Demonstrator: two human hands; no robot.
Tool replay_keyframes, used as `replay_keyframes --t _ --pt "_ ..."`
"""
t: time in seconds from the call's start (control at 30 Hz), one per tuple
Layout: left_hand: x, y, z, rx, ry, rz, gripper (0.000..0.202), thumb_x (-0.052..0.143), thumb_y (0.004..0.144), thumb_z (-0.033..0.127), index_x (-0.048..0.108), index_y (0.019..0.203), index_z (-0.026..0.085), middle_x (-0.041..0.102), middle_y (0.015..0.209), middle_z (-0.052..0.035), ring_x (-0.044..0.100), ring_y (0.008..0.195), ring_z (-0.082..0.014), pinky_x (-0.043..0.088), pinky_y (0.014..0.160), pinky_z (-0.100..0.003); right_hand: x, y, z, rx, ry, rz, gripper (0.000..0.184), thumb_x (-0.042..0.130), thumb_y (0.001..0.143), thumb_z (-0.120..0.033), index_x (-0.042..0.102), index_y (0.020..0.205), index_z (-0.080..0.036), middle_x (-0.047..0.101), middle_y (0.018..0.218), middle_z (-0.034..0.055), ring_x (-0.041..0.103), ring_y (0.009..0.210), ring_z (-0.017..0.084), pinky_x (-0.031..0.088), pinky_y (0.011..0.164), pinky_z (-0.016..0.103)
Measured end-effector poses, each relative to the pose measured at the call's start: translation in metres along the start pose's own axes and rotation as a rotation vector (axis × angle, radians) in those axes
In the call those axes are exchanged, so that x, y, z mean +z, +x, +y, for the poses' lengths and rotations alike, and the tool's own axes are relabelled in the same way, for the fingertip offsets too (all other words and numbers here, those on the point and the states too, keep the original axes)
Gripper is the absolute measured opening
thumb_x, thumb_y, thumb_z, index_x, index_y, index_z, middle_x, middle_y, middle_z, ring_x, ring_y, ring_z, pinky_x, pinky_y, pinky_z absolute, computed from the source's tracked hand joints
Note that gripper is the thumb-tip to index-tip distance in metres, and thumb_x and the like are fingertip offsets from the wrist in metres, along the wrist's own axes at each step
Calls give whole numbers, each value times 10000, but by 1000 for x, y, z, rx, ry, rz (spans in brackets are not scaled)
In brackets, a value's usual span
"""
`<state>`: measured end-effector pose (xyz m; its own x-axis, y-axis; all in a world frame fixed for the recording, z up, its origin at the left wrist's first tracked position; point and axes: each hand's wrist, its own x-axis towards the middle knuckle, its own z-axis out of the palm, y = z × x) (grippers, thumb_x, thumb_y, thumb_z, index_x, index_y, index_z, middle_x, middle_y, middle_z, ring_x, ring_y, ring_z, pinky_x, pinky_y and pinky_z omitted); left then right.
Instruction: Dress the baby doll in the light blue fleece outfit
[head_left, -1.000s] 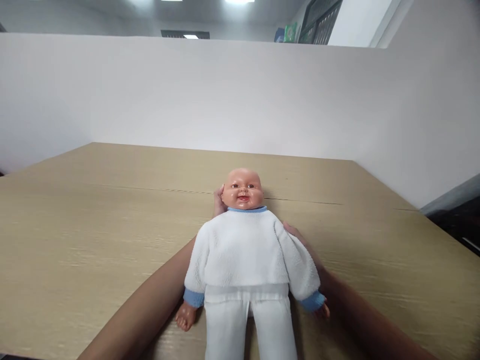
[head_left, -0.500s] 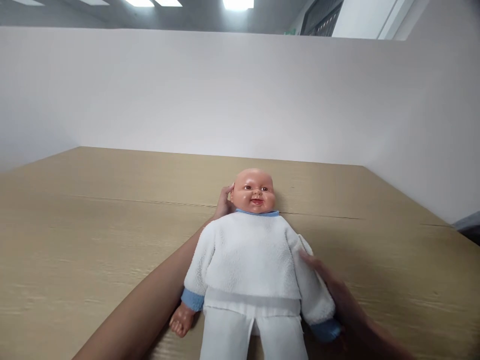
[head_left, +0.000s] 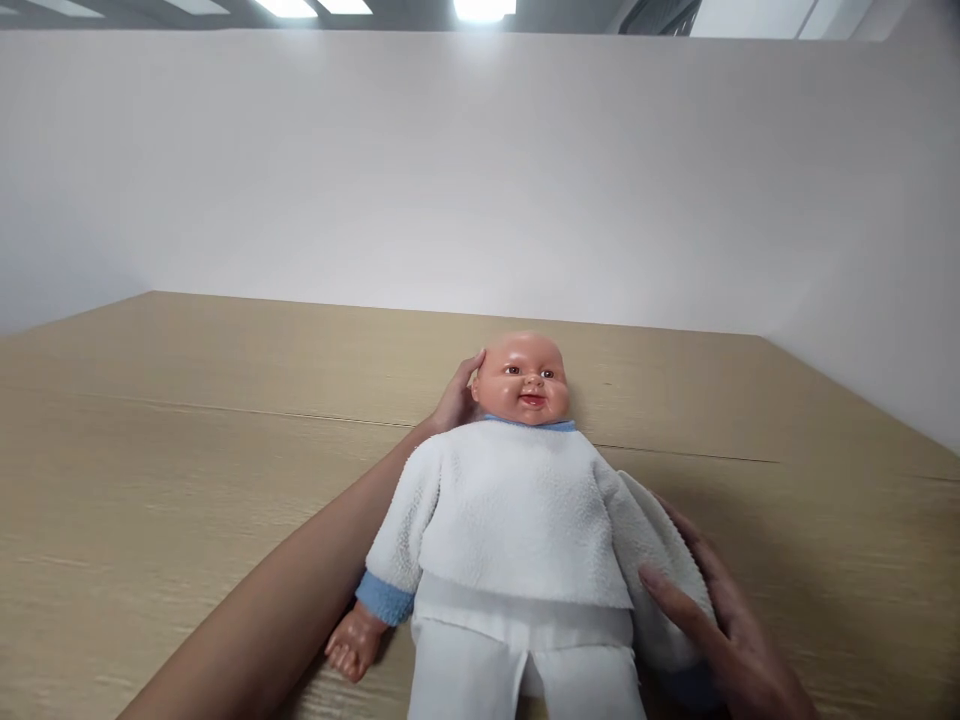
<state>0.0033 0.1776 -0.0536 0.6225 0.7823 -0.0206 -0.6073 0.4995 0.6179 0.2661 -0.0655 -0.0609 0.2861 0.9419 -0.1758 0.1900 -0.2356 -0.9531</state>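
A bald baby doll (head_left: 525, 510) lies face up, dressed in a fleecy white top with blue collar and cuffs and white trousers. My left hand (head_left: 456, 398) cups the side of the doll's head (head_left: 523, 350), its fingers partly hidden behind it. Around the doll's sleeve (head_left: 649, 520) on the right, my right hand (head_left: 716, 610) is closed, thumb on top and fingers along the outer side. The doll's bare hand (head_left: 355, 642) shows at the left cuff, beside my left forearm. Its lower legs run out of view.
Under the doll is a pale wood-grain table (head_left: 225, 480) with a seam running across it. A white partition (head_left: 450, 180) stands along the far edge and continues up the right side.
My right hand has slid down the doll's sleeve, and its fingers now wrap the outer side. The left hand keeps its place at the head. The whole view has shifted slightly.
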Motion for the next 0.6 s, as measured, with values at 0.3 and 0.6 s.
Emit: replay_keyframes --t 0.3,0.6 --pt "-3 5 7 -9 -16 42 628 531 1040 547 691 1431 82 818 1245 -149 734 1276 -373 425 1267 -486 7 -12 -12 20 -141 95 987 778 757 -766 449 1617 -410 565 1648 73 555 1483 437 462 1254 573" --pt "-2 6 10 -47 71 -12 654 434 1112 551 638 1485 55 718 1441 -183 630 1431 -345 410 1294 -484 10 -25 -5 -250 -273 108 874 752 879 -623 447 1649 -345 574 1647 74 624 1443 362 604 1129 438"
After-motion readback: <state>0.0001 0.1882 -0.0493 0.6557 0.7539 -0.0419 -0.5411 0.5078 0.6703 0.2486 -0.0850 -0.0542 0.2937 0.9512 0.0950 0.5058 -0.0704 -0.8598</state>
